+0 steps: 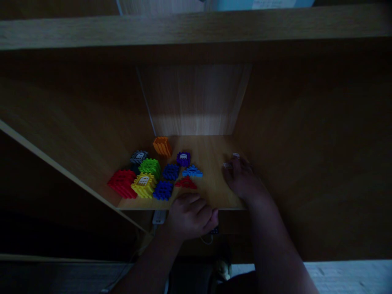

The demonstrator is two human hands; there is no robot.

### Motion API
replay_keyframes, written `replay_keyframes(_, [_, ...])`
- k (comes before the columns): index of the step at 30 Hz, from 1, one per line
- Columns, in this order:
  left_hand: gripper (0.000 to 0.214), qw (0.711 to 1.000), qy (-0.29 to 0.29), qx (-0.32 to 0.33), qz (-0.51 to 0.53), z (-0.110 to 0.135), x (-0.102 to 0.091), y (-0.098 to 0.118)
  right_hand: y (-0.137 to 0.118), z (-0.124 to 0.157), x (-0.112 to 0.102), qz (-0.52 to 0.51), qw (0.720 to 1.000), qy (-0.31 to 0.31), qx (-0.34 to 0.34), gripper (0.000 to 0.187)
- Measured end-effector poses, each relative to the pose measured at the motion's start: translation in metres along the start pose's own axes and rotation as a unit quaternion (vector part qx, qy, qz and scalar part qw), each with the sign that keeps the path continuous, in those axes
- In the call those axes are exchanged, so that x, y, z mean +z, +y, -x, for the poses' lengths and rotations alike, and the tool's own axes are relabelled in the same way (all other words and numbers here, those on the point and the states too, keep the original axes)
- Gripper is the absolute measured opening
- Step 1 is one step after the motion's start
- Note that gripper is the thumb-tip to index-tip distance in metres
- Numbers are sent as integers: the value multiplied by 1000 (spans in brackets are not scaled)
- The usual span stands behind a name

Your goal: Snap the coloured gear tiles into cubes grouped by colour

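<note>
My left hand (190, 216) is curled into a loose fist at the front edge of the wooden desk (211, 192), just below a flat red block piece (185, 183); what its fingers hold, if anything, is hidden. My right hand (241, 177) rests on the desk to the right, fingers reaching toward small pale pieces (232, 160) at its fingertips. A cluster of toothed plastic blocks lies to the left: red (122, 183), yellow (143, 184), green (150, 166), blue (163, 190), purple (183, 158), orange (162, 146), grey (139, 156), light blue (192, 171).
The desk sits in a dim alcove with wooden side panels (306, 143) and a shelf (196, 28) overhead. A white power strip (159, 216) and cable hang below the desk's front edge. The scene is very dark.
</note>
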State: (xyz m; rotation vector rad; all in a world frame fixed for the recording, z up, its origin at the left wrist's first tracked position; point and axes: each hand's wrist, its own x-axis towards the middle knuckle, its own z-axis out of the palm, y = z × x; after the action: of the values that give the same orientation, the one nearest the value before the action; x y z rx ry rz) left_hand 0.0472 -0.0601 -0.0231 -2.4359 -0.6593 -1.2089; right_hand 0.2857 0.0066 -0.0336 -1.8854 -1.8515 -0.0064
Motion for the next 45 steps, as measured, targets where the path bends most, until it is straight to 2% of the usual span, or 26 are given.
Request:
replay_keyframes(5, [36, 1000, 6, 1, -6, -1, 1, 0, -6, 2, -13, 8, 998, 6, -61, 52])
replay_keyframes(8, [36, 1000, 10, 5, -7, -2, 0, -1, -9, 9, -24, -1, 995, -14, -97, 45])
replay_keyframes(16, [38, 1000, -5, 5, -14, -3, -2, 0, -34, 23, -54, -13, 990, -104, -99, 23])
replay_keyframes(20, [38, 1000, -9, 2, -11, -2, -2, 0, -39, 23, -54, -16, 991, -89, -95, 14])
replay_keyframes(27, [38, 1000, -7, 7, -11, -4, -1, -1, -38, 23, -46, -18, 990, -89, -112, 20])
replay_keyframes(32, [37, 1000, -10, 2, -9, -3, -1, -1, -41, 24, -43, -4, 990, -68, -122, 22])
replay_keyframes(39, [37, 1000, -7, 3, -12, -2, 0, 0, -37, 23, -38, -51, 984, -63, -159, 25])
replay_keyframes(45, [37, 1000, -14, 5, -16, -2, 0, 0, -22, 19, -38, -35, 990, -51, -129, 32])
